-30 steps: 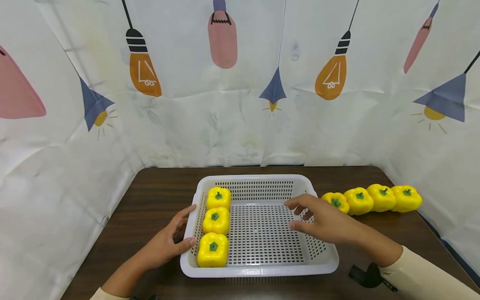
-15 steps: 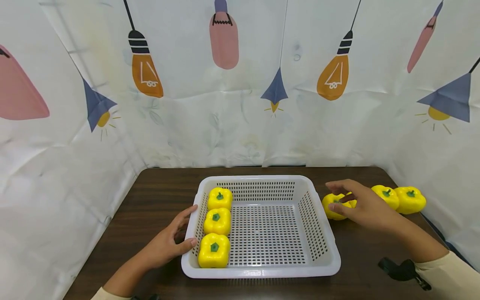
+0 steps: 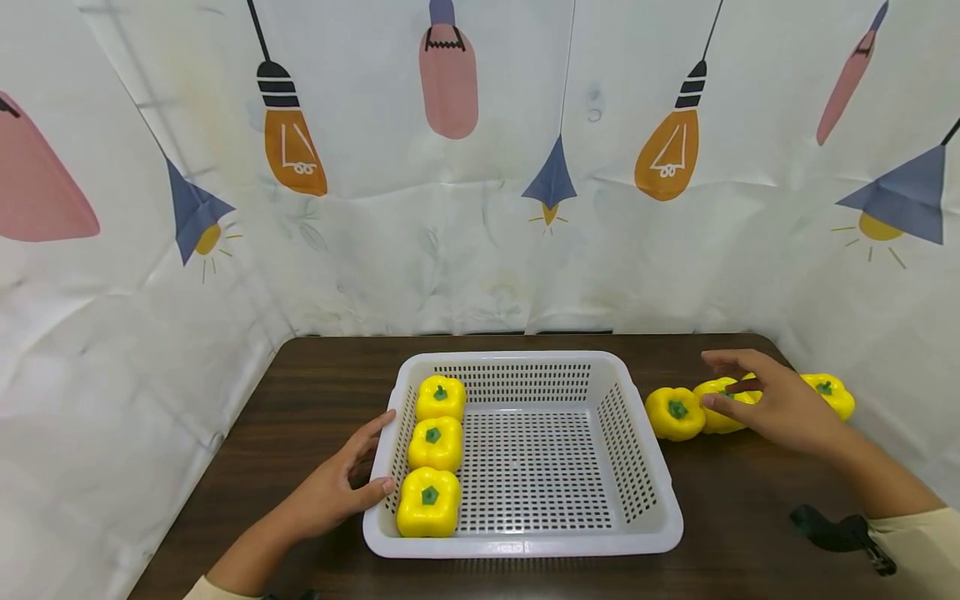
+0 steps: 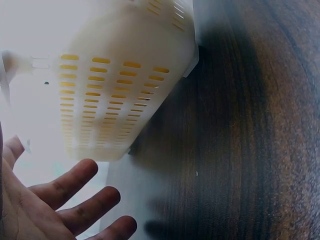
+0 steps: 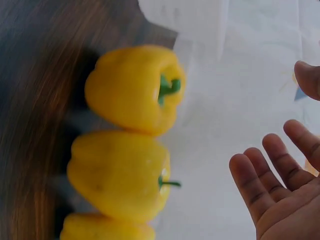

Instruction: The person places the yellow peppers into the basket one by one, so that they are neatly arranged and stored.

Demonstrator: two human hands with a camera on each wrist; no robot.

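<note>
My left hand (image 3: 336,483) rests with thumb and fingertips at the left rim of a white slotted plastic basket (image 3: 525,546). In the left wrist view its fingers (image 4: 85,210) spread loosely beside the basket's side wall (image 4: 107,95). Three yellow bell peppers stand in a column along the basket's left side; the nearest bell pepper (image 3: 429,502) is at the front corner. My right hand (image 3: 787,404) hovers, fingers apart, over a row of several yellow bell peppers, partly covering them. Leftmost in that row is a bell pepper (image 3: 675,413). The right wrist view shows a bell pepper (image 5: 120,175) beside the empty palm.
A dark wood-grain table (image 3: 330,375) carries everything. Behind and at both sides hangs a white sheet (image 3: 450,267) printed with lamps and bulbs. The bell pepper (image 3: 828,393) at the row's right end lies near the table's right edge.
My right hand has moved from over the basket's right side rightward to above the pepper row. The left hand and the three peppers in the basket stay put.
</note>
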